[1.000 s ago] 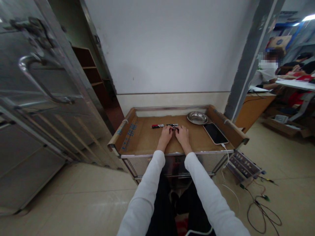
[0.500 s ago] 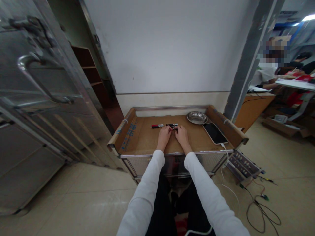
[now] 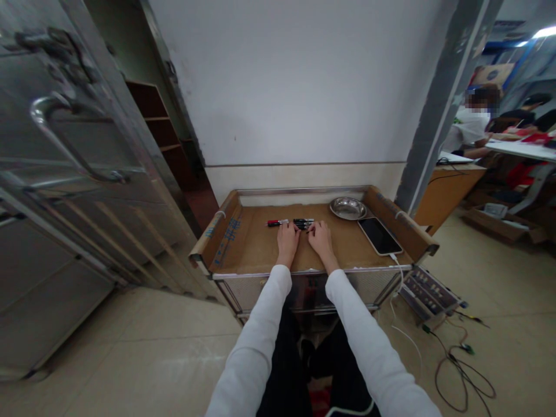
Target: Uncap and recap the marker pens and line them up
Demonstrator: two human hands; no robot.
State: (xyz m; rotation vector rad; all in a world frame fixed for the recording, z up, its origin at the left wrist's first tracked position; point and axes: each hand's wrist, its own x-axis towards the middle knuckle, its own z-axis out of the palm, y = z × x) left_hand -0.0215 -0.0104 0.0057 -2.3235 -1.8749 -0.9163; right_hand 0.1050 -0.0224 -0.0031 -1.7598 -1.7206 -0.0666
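While the left hand (image 3: pixel 287 238) is bending its fingers, close together, beside the pen-shaped black pieces (image 3: pixel 303 222), the right hand (image 3: pixel 320 236) is facing it across a narrow gap, fingers curled near a small dark tip; whether either is gripping anything, one cannot tell. The black pieces are lying just beyond and between the hands, with a similarly slender red-and-black piece (image 3: pixel 277 223) lying to their left. Brown cardboard (image 3: pixel 256 249) is lining the cart (image 3: pixel 369 286), giving room for moving leftward and between the right hand and the phone (image 3: pixel 380 236); folded cardboard walls (image 3: pixel 216 231) are bounding both sides, a metal rail (image 3: pixel 304 190) the back. Round, shiny and shallow, a metal bowl (image 3: pixel 348 208) is sitting beyond the flat, dark-screened phone. A white cable (image 3: pixel 401 269) is hanging from the phone over the front edge. Fingers are partly hiding the black pieces, whose exact count is blurring; white sleeves (image 3: pixel 256 341) are running off the lower border.
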